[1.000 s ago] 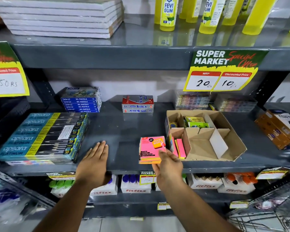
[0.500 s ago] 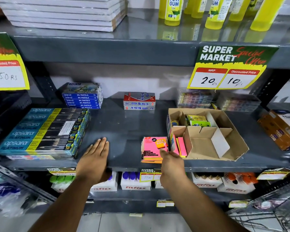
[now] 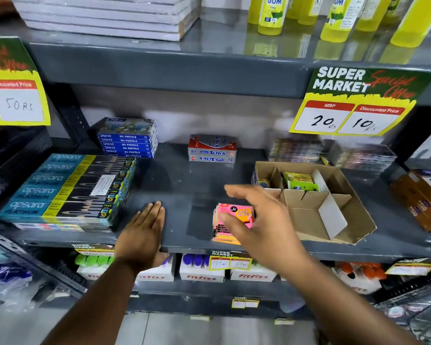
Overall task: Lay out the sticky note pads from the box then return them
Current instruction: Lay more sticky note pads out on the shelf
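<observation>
A stack of pink sticky note pads (image 3: 243,214) lies on the grey shelf (image 3: 184,190), just left of an open cardboard box (image 3: 353,220) with dividers. Green and yellow pads (image 3: 299,183) sit in the box's back compartment. My right hand (image 3: 261,225) hovers over the stack and the box's left front corner, fingers spread, holding nothing. It hides the box's front left compartment. My left hand (image 3: 144,230) rests flat, palm down, on the shelf's front edge, left of the stack.
Apsara pencil boxes (image 3: 67,190) are stacked at the left, oil pastel boxes (image 3: 128,139) and Softek boxes (image 3: 212,149) at the back. Brown cartons (image 3: 421,197) stand at the right. A price sign (image 3: 356,103) hangs from the upper shelf.
My right hand has lifted from the front edge of the pink stack and moved up over it with fingers spread. My left hand has stayed flat on the shelf.
</observation>
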`<state>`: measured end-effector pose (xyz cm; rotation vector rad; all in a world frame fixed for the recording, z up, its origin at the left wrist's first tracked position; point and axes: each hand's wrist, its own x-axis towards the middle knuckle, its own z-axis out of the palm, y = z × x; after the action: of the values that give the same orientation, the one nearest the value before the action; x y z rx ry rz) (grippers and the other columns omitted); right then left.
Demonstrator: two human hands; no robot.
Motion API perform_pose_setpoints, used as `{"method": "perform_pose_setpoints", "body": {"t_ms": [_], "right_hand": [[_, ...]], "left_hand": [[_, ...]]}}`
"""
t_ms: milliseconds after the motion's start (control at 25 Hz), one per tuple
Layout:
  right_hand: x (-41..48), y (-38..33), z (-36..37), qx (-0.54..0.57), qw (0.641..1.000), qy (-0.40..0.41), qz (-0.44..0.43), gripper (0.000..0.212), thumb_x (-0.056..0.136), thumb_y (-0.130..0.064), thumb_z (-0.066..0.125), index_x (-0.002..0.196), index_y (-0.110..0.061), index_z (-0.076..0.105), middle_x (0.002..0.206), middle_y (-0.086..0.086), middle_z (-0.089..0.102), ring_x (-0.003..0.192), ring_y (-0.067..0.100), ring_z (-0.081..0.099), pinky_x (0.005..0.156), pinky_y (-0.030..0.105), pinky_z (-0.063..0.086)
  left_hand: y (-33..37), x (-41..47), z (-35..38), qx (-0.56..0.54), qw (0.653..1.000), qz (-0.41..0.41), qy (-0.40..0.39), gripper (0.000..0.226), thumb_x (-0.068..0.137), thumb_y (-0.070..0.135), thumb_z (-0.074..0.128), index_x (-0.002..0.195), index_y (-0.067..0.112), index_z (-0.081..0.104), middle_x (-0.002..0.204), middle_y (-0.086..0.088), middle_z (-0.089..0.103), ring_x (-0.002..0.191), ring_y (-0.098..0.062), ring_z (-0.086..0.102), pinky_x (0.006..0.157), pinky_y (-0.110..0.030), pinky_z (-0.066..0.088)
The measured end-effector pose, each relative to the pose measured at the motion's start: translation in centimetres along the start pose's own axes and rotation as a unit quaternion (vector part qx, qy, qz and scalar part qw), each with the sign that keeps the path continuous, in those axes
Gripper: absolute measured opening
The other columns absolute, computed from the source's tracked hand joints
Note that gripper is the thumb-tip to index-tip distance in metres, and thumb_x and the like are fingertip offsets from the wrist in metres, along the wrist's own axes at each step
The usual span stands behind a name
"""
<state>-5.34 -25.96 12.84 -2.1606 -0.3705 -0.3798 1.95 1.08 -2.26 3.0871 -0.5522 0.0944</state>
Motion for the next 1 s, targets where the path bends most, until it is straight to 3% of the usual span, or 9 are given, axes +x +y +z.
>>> {"method": "perform_pose_setpoints", "body": {"t_ms": [120, 240, 320, 560, 720, 880, 1000], "right_hand": [[4.4, 2.8, -0.2, -0.23, 0.955, -0.182, 0.036, 0.08, 0.074, -0.04, 0.076, 0.142, -0.025, 0.038, 0.142, -0.001, 0.049, 0.125, 0.013, 0.044, 0.102, 0.025, 0.034], [5.3, 5.3, 0.9, -0.372, 0.879, -0.296, 0.035, 0.105, 0.063, -0.05, 0.082, 0.146, -0.018, 0.027, 0.137, 0.007, 0.054, 0.119, 0.029, 0.051, 0.093, 0.038, 0.042], [5.3, 6.3, 1.4, -0.396, 0.863, -0.313, 0.029, 0.107, 0.061, -0.051, 0.084, 0.145, -0.017, 0.026, 0.129, 0.009, 0.059, 0.113, 0.032, 0.055, 0.088, 0.041, 0.047], [5.8, 7.5, 1.8, -0.388, 0.862, -0.325, 0.006, 0.104, 0.064, -0.047, 0.081, 0.146, -0.017, 0.025, 0.139, 0.008, 0.049, 0.122, 0.028, 0.046, 0.098, 0.038, 0.038], [6.5, 7.0, 1.7, -0.371, 0.868, -0.329, 0.01, 0.101, 0.061, -0.046, 0.081, 0.143, -0.018, 0.029, 0.134, 0.008, 0.051, 0.119, 0.027, 0.047, 0.097, 0.038, 0.039], [8.3, 5.0, 3.9, -0.329, 0.902, -0.279, -0.019, 0.095, 0.056, -0.047, 0.081, 0.136, -0.019, 0.037, 0.126, 0.009, 0.057, 0.113, 0.03, 0.052, 0.094, 0.041, 0.045], [8.9, 4.0, 7.2, -0.313, 0.91, -0.269, -0.03, 0.093, 0.057, -0.044, 0.082, 0.135, -0.017, 0.039, 0.12, 0.011, 0.06, 0.108, 0.032, 0.056, 0.091, 0.04, 0.047]], "left_hand": [[0.1, 0.3, 0.0, 0.003, 0.999, -0.036, -0.02, 0.115, 0.059, 0.059, 0.059, 0.148, 0.011, 0.004, 0.158, -0.006, 0.0, 0.145, -0.021, 0.005, 0.118, -0.037, 0.01], [0.3, 0.2, -0.2, 0.004, 0.999, -0.038, -0.007, 0.116, 0.055, 0.054, 0.067, 0.147, 0.008, 0.014, 0.158, -0.011, 0.014, 0.144, -0.024, 0.015, 0.117, -0.037, 0.013], [0.4, 0.1, -0.4, 0.002, 0.999, -0.032, 0.004, 0.114, 0.053, 0.05, 0.072, 0.145, 0.005, 0.022, 0.155, -0.014, 0.023, 0.142, -0.026, 0.022, 0.116, -0.038, 0.016], [0.6, 0.1, -0.7, 0.002, 1.0, -0.028, 0.005, 0.111, 0.055, 0.047, 0.076, 0.144, 0.004, 0.024, 0.155, -0.014, 0.023, 0.142, -0.028, 0.023, 0.115, -0.04, 0.019], [0.5, 0.1, -0.6, -0.004, 0.999, -0.033, 0.003, 0.115, 0.055, 0.049, 0.076, 0.146, 0.006, 0.021, 0.156, -0.012, 0.02, 0.143, -0.026, 0.02, 0.116, -0.039, 0.017], [0.2, 0.2, -0.2, -0.006, 0.999, -0.031, -0.009, 0.113, 0.061, 0.058, 0.061, 0.148, 0.012, 0.008, 0.159, -0.006, 0.007, 0.145, -0.021, 0.007, 0.117, -0.036, 0.009], [0.1, 0.2, -0.1, -0.006, 0.999, -0.034, -0.008, 0.11, 0.059, 0.057, 0.057, 0.148, 0.012, 0.01, 0.159, -0.006, 0.009, 0.145, -0.02, 0.008, 0.117, -0.037, 0.011]]}}
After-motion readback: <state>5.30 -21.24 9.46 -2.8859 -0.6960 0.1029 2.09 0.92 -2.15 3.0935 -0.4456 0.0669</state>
